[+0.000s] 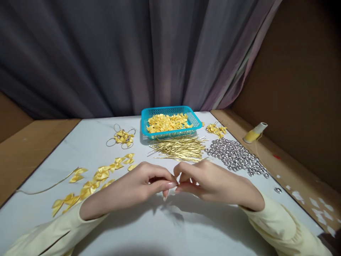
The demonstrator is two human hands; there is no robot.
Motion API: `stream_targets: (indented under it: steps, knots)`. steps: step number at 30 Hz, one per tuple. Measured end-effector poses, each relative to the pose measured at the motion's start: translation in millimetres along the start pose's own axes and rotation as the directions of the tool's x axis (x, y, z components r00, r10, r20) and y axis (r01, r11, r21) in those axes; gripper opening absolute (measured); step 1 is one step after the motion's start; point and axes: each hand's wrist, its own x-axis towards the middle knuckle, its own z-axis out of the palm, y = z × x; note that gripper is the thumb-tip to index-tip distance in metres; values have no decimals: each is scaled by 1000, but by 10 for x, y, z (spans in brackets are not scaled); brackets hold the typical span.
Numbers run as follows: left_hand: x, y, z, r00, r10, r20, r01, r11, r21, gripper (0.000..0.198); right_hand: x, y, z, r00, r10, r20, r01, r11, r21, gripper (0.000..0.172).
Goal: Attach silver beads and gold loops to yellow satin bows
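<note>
My left hand point(156, 181) and my right hand point(199, 179) meet over the middle of the white table, fingertips pinched close together. Whatever lies between the fingers is too small and too covered to name. Just beyond the hands is a pile of gold twist ties point(181, 148). To the right of them spreads a heap of shiny silver beads point(237, 156). Yellow ribbon bows point(102, 173) lie scattered on the left, some partly behind my left forearm.
A blue basket point(145, 122) of yellow bows stands at the back. Bows with looped cords point(124, 138) lie back left; another bow cluster point(217, 129) lies back right. A thread spool point(254, 133) stands on the right ledge, near paper scraps point(297, 195). One silver ring point(277, 190) lies apart.
</note>
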Motion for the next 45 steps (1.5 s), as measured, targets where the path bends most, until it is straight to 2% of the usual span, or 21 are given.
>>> stream_targets:
  steps: [8,12,19,23,30,35,39,45]
  knots:
    - [-4,-22,22,998,-34,-58,33,999,-17,22,-17,10,-67,999,48,8,-48,999,23,14]
    - [-2,-20,47,996,-10,-89,10,1000,-7,24,-6,2,-35,999,40,-26,-39,998,40,14]
    - [-11,-18,78,979,-4,-203,26,994,105,28,17,-7,24,997,38,-73,-33,998,56,5]
    - [-17,-38,92,968,54,-244,-10,984,175,24,4,4,21,996,11,-87,-10,1000,19,5]
    - [-37,-40,105,956,64,-285,-17,986,165,17,2,-24,5,996,65,-64,-62,996,59,12]
    - [-55,-40,105,956,41,-292,14,983,185,18,8,-31,11,995,50,-81,-51,999,-4,4]
    - [-65,-40,98,956,55,-287,14,973,231,19,10,-22,12,994,56,-89,-61,997,-57,4]
    - [-65,-28,98,934,100,-344,-11,968,252,15,7,-2,7,992,67,-103,-75,994,-78,3]
